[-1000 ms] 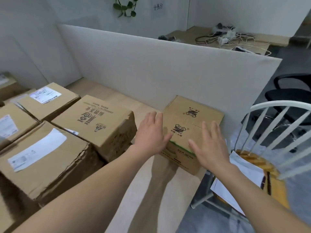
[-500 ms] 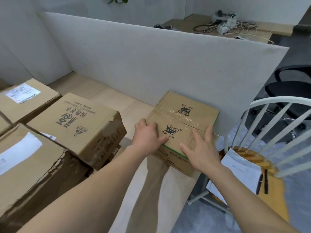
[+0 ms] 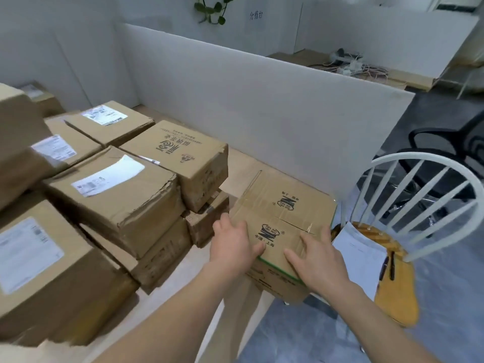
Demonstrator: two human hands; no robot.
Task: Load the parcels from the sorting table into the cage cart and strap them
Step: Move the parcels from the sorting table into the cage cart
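A small taped cardboard parcel with black logos and a green edge stripe sits at the right end of the wooden sorting table, its near corner past the table edge. My left hand grips its near left corner, thumb on top. My right hand lies on its near right top edge, fingers spread along the top. Several larger brown parcels fill the table's left, among them a printed one and a crushed one with a white label. No cage cart or strap is in view.
A white partition runs along the table's far side. Right of the parcel stands a white spindle-back chair with a yellow seat holding papers and pens. Behind it is a black office chair. Grey floor lies below.
Both hands went from hovering over the small parcel to gripping its near corners. The parcel has slid toward me, past the table edge. The view swung left, showing more parcels.
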